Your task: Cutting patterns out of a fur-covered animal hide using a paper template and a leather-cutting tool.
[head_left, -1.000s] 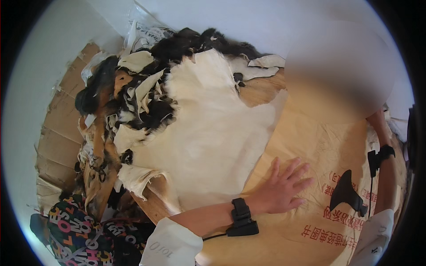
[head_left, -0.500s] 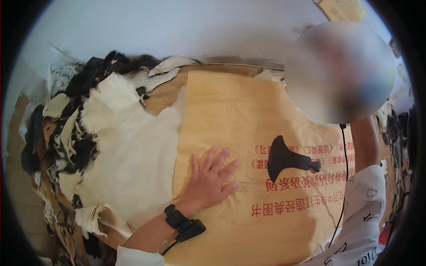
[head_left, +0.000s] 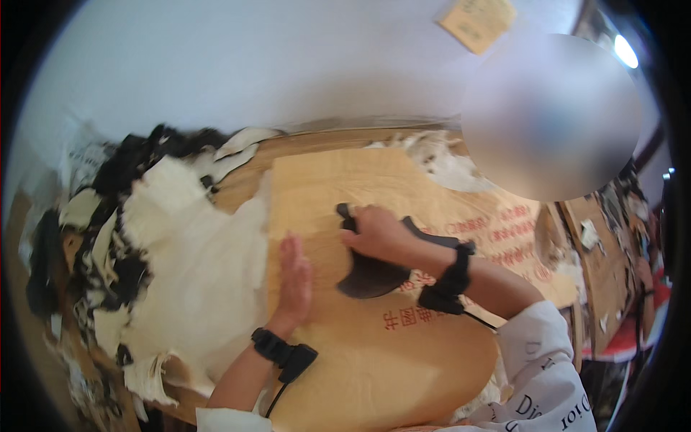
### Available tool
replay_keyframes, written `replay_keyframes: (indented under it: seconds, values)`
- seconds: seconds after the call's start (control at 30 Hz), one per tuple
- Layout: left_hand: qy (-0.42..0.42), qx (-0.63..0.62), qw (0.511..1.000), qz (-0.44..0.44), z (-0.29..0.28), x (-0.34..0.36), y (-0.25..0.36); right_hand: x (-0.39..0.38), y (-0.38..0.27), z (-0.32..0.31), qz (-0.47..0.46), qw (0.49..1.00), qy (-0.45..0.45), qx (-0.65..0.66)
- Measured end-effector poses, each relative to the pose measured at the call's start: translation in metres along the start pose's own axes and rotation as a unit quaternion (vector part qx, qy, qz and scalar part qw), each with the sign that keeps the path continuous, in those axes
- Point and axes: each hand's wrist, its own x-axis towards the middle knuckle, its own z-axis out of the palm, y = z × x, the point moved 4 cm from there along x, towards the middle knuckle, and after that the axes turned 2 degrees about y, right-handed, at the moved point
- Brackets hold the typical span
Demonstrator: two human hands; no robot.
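Note:
My right hand (head_left: 378,234) is closed round the narrow handle of a black fan-shaped tool (head_left: 371,281), held over a large sheet of tan paper (head_left: 324,180) with red print. Another dark curved shape shows just beyond that hand; I cannot tell what it is. My left hand (head_left: 291,277) has its fingers stretched out along the paper's left edge, holding nothing. Beside it a cream hide (head_left: 201,252) with ragged, furry edges lies partly alongside the paper.
Black and white fur scraps (head_left: 129,180) pile at the left. A wooden surface (head_left: 302,142) runs behind the paper to the pale wall (head_left: 302,65), where a tan card (head_left: 475,21) hangs. More boards and scraps (head_left: 597,259) lie at right. A blurred oval hides the upper right.
My right hand has moved inward from the far right and picked up the black tool, turning it. My left hand has turned from lying spread to edge-on. The view has swung rightward.

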Motion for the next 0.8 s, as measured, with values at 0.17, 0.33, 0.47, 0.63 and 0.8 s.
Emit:
replay_keyframes:
  seconds: [0.17,0.33,0.47,0.63,0.8]
  values:
    - [-0.022,-0.090,0.996,-0.014,-0.004,-0.001,-0.041,-0.032,-0.020,0.014,0.029,0.984,-0.121,-0.125]
    - [-0.054,-0.113,0.992,-0.030,-0.008,0.010,-0.012,-0.092,0.004,0.037,-0.078,0.992,0.041,-0.095]
    - [-0.083,0.014,0.996,-0.015,0.007,0.011,-0.005,-0.150,0.056,0.012,-0.052,0.978,0.013,-0.202]
    - [-0.107,0.125,0.986,0.006,0.008,0.010,-0.012,-0.203,0.150,-0.032,0.092,0.990,0.057,-0.094]
    - [-0.130,0.203,0.970,0.018,0.009,0.007,-0.005,-0.214,0.249,-0.080,0.206,0.969,0.007,-0.137]
